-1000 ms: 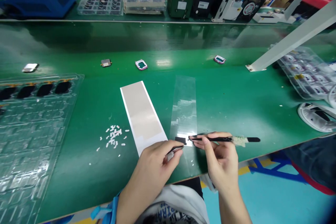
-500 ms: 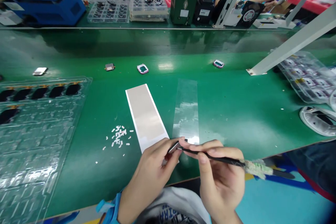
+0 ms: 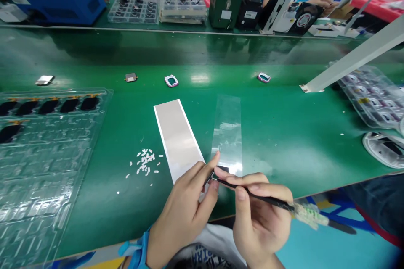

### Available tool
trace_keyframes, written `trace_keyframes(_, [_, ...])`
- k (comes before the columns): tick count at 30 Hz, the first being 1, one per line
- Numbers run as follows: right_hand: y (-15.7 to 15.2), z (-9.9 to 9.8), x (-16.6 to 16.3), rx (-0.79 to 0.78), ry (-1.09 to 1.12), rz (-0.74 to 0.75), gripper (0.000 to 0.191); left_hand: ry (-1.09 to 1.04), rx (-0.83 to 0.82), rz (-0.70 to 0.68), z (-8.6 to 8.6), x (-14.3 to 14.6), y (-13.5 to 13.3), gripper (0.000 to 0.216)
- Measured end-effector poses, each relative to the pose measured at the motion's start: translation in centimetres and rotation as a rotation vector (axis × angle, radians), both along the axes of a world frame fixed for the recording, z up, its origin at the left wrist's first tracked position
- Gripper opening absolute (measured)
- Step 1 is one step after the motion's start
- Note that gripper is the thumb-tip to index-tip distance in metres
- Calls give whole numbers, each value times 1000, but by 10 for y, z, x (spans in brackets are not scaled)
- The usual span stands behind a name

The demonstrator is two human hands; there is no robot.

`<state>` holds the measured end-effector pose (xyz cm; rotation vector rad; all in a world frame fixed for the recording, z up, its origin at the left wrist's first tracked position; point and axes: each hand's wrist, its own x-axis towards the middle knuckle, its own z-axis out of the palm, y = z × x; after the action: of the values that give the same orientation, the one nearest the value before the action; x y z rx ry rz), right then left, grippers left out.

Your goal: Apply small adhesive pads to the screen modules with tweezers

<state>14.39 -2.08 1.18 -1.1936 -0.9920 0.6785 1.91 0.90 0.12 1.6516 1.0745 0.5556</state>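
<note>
My left hand (image 3: pixel 186 206) is closed in a pinch on a small dark flat part (image 3: pixel 211 175) at the near edge of the green table (image 3: pixel 284 134). My right hand (image 3: pixel 259 214) grips black tweezers (image 3: pixel 271 201) wrapped with tape near the back end; their tip touches the small part. Just beyond the fingers lie a clear film strip (image 3: pixel 227 132) and a pale backing strip (image 3: pixel 176 136).
A clear plastic tray (image 3: pixel 44 155) with several black parts fills the left. White scraps (image 3: pixel 145 163) lie beside the pale strip. Small parts (image 3: pixel 171 80) sit mid-table. More trays (image 3: pixel 369 98) stand right, under a slanted metal bar (image 3: pixel 353 59). Another person's blue sleeve is far back.
Both hands lifted off the film strip's near end and drew toward me; the tweezers now slant down to the right, tip meeting the part in the left fingers.
</note>
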Motion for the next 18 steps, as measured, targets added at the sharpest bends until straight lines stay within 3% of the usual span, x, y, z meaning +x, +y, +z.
trace_keyframes(18, [-2,-6,-3,0,77,-1,22,-24,6,-3,-1,0,2,55])
